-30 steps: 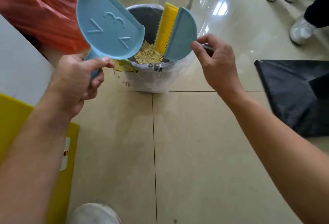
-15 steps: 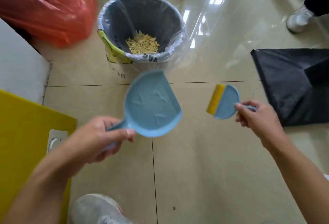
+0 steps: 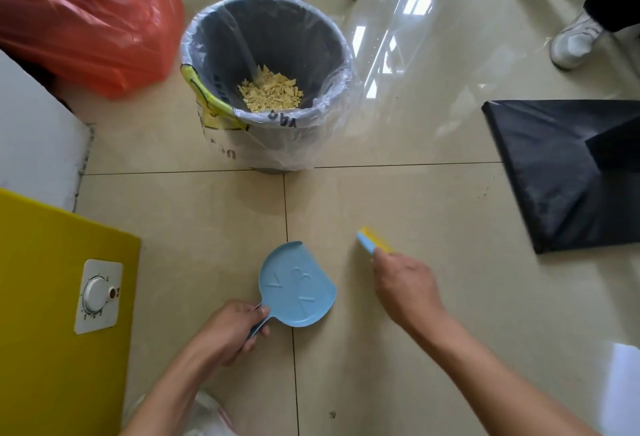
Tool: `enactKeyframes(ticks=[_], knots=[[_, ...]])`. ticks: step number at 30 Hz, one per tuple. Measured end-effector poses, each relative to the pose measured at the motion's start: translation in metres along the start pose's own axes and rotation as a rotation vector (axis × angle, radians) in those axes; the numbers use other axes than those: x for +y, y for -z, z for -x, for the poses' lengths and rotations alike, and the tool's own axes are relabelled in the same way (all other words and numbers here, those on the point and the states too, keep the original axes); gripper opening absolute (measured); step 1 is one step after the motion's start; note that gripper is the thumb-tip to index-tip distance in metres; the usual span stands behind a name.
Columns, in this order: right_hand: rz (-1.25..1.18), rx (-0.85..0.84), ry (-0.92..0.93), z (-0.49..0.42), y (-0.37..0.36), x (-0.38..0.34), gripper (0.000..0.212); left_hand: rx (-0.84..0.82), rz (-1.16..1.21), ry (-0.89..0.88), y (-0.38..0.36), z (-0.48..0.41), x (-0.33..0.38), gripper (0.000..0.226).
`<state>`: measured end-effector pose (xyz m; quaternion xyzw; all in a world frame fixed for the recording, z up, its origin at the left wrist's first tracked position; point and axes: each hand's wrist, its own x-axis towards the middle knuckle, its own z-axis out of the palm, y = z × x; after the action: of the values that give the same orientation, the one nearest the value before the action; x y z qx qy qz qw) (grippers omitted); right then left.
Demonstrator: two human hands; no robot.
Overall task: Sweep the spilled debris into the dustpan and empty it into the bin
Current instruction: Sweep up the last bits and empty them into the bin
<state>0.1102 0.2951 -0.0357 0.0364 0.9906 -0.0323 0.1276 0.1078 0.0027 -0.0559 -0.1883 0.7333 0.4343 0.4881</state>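
The left hand (image 3: pixel 228 333) was closed around the handle of the blue dustpan (image 3: pixel 298 288), which lay low over the tiled floor (image 3: pixel 415 331), its pan empty. To its right, apart from it, the right hand (image 3: pixel 405 288) gripped the small brush (image 3: pixel 372 243), blue-backed with yellow bristles. Farther off stood the lined bin (image 3: pixel 270 79), with yellow debris (image 3: pixel 270 92) heaped at its bottom. An orange bag (image 3: pixel 86 20) lay to the bin's left, a black sheet (image 3: pixel 561 172) at far right.

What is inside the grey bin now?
Inside the bin, lined with a clear plastic bag, lies a pile of pale yellow debris. Anything beneath the pile, and the near inner wall, are hidden.
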Motion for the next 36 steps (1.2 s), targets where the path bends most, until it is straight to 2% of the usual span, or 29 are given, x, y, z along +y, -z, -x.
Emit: enactKeyframes(ticks=[4,7,10,12,15,17,19,22,24,28,30,33,36], knots=[[-0.135,-0.019,0.188,0.021,-0.007,-0.055,0.014,0.000,-0.047,-0.027,-0.009,-0.004,0.009,0.044],[-0.353,-0.096,0.243,0.041,0.004,-0.083,0.018,-0.004,-0.085,-0.055,-0.012,-0.006,0.009,0.044],[-0.542,-0.058,0.238,0.052,0.027,-0.084,0.027,-0.021,-0.134,-0.069,-0.011,-0.005,0.001,0.046],[-0.572,0.001,0.163,0.050,0.034,-0.067,0.028,-0.040,-0.138,-0.064,-0.012,-0.004,-0.007,0.046],[-0.302,0.096,-0.047,0.029,0.031,-0.020,0.023,-0.058,-0.133,-0.042,-0.016,-0.001,-0.018,0.045],[-0.176,0.076,-0.211,0.015,0.026,0.006,0.020,-0.045,-0.121,-0.037,-0.019,-0.001,-0.023,0.047],[-0.189,0.048,-0.272,0.012,0.015,0.011,0.022,-0.030,-0.110,-0.036,-0.022,-0.002,-0.026,0.047],[-0.248,-0.020,-0.105,0.024,-0.007,-0.022,0.041,-0.026,-0.080,-0.043,-0.028,-0.006,-0.028,0.048],[-0.354,-0.112,0.014,0.039,-0.013,-0.056,0.046,-0.040,-0.048,-0.052,-0.031,-0.010,-0.029,0.048],[-0.410,-0.145,0.091,0.051,0.000,-0.096,0.026,-0.081,0.072,-0.119,-0.034,-0.010,-0.036,0.049],[-0.505,-0.120,0.072,0.052,0.015,-0.099,0.024,-0.094,0.125,-0.163,-0.032,-0.002,-0.036,0.050],[-0.798,-0.062,0.055,0.046,0.058,-0.095,0.024,-0.141,0.283,-0.199,-0.007,0.021,-0.024,0.043],[-1.081,0.116,0.052,0.028,0.112,-0.090,0.024,-0.187,0.452,-0.206,0.051,0.054,0.001,0.048]])
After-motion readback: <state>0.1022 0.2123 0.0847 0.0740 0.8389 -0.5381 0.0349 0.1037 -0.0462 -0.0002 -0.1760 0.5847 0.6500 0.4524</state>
